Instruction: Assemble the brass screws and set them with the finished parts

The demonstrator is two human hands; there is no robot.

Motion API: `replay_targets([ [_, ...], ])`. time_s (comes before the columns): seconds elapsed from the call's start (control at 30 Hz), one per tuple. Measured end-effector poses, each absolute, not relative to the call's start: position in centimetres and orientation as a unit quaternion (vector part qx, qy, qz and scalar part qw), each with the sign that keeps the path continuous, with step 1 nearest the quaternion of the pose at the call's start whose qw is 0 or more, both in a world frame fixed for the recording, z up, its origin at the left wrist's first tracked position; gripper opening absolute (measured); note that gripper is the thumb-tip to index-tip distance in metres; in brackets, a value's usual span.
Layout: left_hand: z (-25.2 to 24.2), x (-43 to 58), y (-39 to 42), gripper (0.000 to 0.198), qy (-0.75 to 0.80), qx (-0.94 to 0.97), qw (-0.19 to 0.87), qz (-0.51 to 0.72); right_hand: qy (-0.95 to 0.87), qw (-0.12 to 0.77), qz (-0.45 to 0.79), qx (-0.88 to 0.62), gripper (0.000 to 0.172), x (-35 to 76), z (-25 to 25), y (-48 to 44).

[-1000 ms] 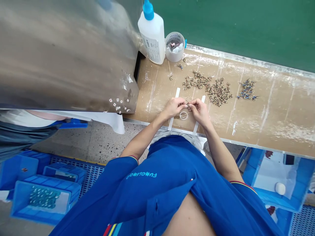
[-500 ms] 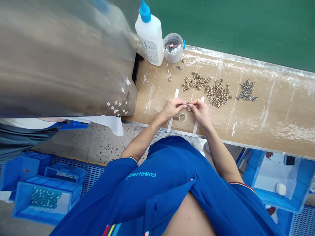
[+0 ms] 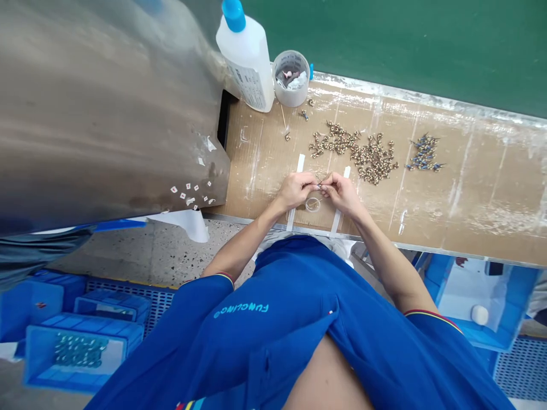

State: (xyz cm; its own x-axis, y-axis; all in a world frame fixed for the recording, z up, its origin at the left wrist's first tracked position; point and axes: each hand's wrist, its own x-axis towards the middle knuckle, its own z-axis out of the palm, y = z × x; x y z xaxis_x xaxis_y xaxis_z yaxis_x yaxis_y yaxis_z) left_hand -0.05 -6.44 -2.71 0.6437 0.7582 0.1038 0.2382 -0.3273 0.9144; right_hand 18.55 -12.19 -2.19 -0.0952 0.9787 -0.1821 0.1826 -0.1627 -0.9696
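Observation:
My left hand [image 3: 294, 189] and my right hand [image 3: 342, 193] meet over the cardboard work surface, thumbs and fingertips pinched together. Between the fingertips is a small metal part [image 3: 319, 185], too small to make out well and partly covered by the fingers. Just below them lies a small clear round dish [image 3: 313, 205] with something thin across it. Past my right hand spreads a heap of small brass-coloured metal parts [image 3: 374, 159]. Farther right sits a smaller group of similar parts with blue bits [image 3: 425, 152].
A white bottle with a blue cap [image 3: 248, 62] stands beside a tape-roll cup [image 3: 292, 80] holding scraps. A thin stick [image 3: 283, 115] lies near them. At left is a large metal panel [image 3: 106, 114]; a green surface [image 3: 405, 51] lies beyond. Blue bins [image 3: 81, 353] sit below.
Both hands stay pinched together and have drawn slightly closer to the clear dish. The view has shifted a little, so the bottle and heaps appear farther left.

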Motion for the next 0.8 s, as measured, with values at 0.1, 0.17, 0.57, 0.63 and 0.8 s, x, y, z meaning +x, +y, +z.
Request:
replay_targets([
  [0.1, -2.7, 0.0, -6.4, 0.018, 0.315, 0.769, 0.484, 0.274, -0.525, 0.374, 0.515, -0.565, 0.018, 18.4, -2.2, -12.3],
  [0.17, -2.7, 0.0, -6.5, 0.018, 0.318, 0.769, 0.486, 0.267, -0.523, 0.375, 0.507, -0.573, 0.017, 18.4, -2.3, -12.3],
  [0.57, -1.8, -0.1, -6.1, 0.019, 0.354, 0.752, 0.502, 0.241, -0.474, 0.421, 0.523, -0.57, 0.031, 18.1, -2.3, -12.0],
  [0.63, -1.3, -0.2, -6.1, 0.016, 0.366, 0.728, 0.528, 0.241, -0.47, 0.438, 0.521, -0.562, 0.034, 18.0, -2.1, -12.0],
  [0.8, -1.1, -0.6, -6.2, 0.023, 0.385, 0.654, 0.596, 0.264, -0.459, 0.459, 0.508, -0.566, 0.038, 17.6, -1.9, -12.2],
])
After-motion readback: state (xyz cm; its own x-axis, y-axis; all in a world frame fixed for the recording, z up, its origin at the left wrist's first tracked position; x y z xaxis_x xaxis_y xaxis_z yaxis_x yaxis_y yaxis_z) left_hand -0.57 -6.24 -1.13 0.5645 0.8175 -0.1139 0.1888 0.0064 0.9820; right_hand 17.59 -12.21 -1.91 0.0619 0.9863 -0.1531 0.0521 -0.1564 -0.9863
